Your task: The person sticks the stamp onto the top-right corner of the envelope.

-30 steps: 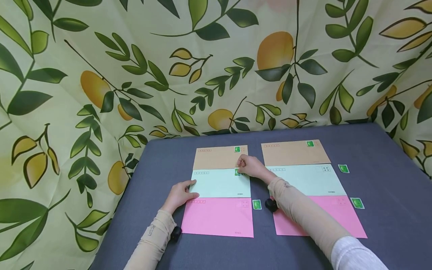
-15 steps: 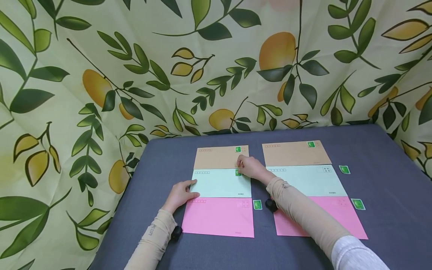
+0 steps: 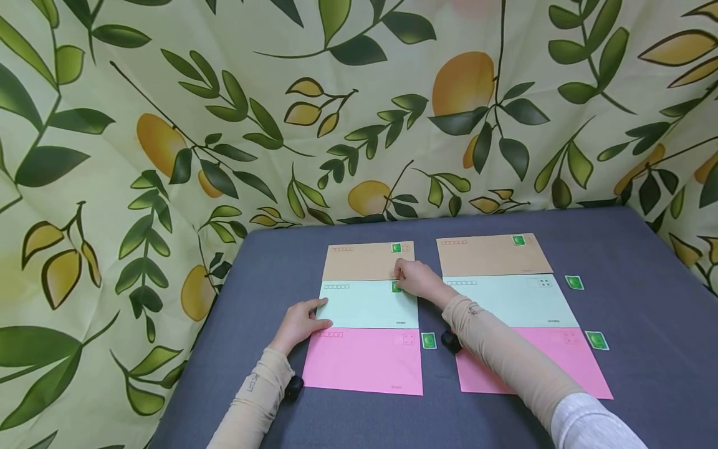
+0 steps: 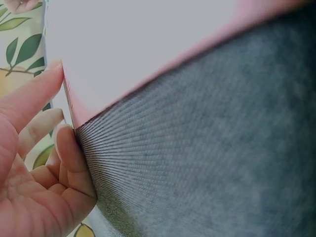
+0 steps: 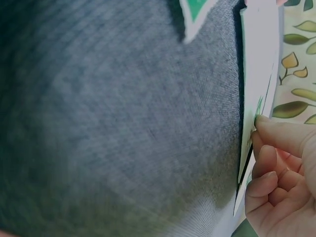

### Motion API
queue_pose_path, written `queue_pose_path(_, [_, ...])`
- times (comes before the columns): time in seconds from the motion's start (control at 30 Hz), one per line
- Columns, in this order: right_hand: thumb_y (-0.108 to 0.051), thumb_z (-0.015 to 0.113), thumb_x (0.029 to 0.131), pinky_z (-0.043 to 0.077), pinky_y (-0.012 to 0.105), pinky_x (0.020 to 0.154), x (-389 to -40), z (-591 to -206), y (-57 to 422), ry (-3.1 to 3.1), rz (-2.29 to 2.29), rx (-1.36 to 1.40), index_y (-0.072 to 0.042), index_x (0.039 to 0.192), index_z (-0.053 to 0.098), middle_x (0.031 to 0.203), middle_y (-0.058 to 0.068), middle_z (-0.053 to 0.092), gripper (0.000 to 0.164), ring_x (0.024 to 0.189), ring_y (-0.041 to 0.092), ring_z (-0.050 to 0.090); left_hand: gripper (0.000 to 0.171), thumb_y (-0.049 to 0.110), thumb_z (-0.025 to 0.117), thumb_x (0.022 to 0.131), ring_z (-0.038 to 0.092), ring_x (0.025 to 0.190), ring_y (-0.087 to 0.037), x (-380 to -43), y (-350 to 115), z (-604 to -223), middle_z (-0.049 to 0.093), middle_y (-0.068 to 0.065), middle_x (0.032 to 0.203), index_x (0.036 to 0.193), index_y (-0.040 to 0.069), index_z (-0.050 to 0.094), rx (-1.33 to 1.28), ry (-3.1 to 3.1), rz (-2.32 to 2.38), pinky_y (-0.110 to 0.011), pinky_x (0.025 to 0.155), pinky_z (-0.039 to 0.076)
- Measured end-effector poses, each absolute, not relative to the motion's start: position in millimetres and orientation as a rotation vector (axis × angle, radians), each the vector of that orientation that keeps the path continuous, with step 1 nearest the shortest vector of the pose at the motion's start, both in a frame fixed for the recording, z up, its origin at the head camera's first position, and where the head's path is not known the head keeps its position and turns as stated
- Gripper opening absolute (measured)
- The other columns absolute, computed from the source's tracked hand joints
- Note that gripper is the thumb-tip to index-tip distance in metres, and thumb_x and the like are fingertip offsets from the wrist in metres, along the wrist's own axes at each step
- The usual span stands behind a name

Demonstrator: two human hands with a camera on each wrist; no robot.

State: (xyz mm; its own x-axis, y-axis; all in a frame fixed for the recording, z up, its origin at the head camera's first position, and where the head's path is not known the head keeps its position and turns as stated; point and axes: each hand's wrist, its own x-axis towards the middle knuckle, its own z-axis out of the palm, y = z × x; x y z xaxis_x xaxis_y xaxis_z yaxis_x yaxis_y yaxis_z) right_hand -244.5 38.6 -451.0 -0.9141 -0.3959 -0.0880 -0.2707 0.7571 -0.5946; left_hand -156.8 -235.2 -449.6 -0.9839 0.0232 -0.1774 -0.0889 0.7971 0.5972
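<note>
Pinching green stamp [image 3: 395, 287], right grip [image 3: 416, 278] above mint envelope [image 3: 363, 308]

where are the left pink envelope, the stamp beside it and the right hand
Left pink envelope [image 3: 364, 365]: head view, middle of its face
Stamp [image 3: 429, 340]: head view, its green centre
Right hand [image 3: 417, 278]: head view, back of the hand

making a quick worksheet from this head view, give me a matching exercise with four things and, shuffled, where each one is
Things
1. left hand
2. right hand
3. left brown envelope
4. left pink envelope

Places
a. lowest in its column of envelopes
b. at the left edge of the left mint envelope
c. topmost in its column of envelopes
d. at the stamp on the left mint envelope

Pairs: 1-b, 2-d, 3-c, 4-a
</note>
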Motion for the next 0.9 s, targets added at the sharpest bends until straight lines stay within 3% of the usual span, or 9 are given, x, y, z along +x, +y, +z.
queue_pose_path(0.4, [-0.005, 0.061, 0.084, 0.039, 0.025, 0.060, -241.8, -451.2, 36.7, 2.833, -0.706, -0.665, -0.008, 0.080, 0.063, 0.078, 0.004, 0.056, 0.006, 0.067, 0.015, 0.048, 0.055, 0.019, 0.077, 0.076, 0.039, 0.056, -0.014, -155.6, -235.9, -448.5, 0.044, -0.003, 0.063, 0.126, 0.008, 0.059, -0.050, 2.815, 0.942, -0.024, 0.051, 0.030])
queue_pose_path(0.57, [-0.003, 0.061, 0.083, 0.040, 0.025, 0.063, -241.3, -448.5, 38.3, 2.808, -0.712, -0.715, -0.007, 0.083, 0.067, 0.078, 0.004, 0.061, 0.007, 0.068, 0.014, 0.048, 0.055, 0.019, 0.077, 0.076, 0.039, 0.056, -0.014, -155.5, -236.0, -448.0, 0.044, -0.003, 0.063, 0.126, 0.008, 0.059, -0.046, 2.816, 0.940, -0.024, 0.052, 0.030])
queue_pose_path(0.9, [-0.009, 0.065, 0.082, 0.041, 0.027, 0.066, -241.5, -447.2, 39.9, 2.782, -0.698, -0.707, -0.005, 0.091, 0.067, 0.076, 0.002, 0.058, 0.010, 0.069, 0.013, 0.048, 0.055, 0.019, 0.076, 0.076, 0.039, 0.056, -0.014, -155.9, -236.5, -448.1, 0.044, -0.003, 0.063, 0.127, 0.008, 0.058, -0.041, 2.812, 0.938, -0.024, 0.051, 0.030])
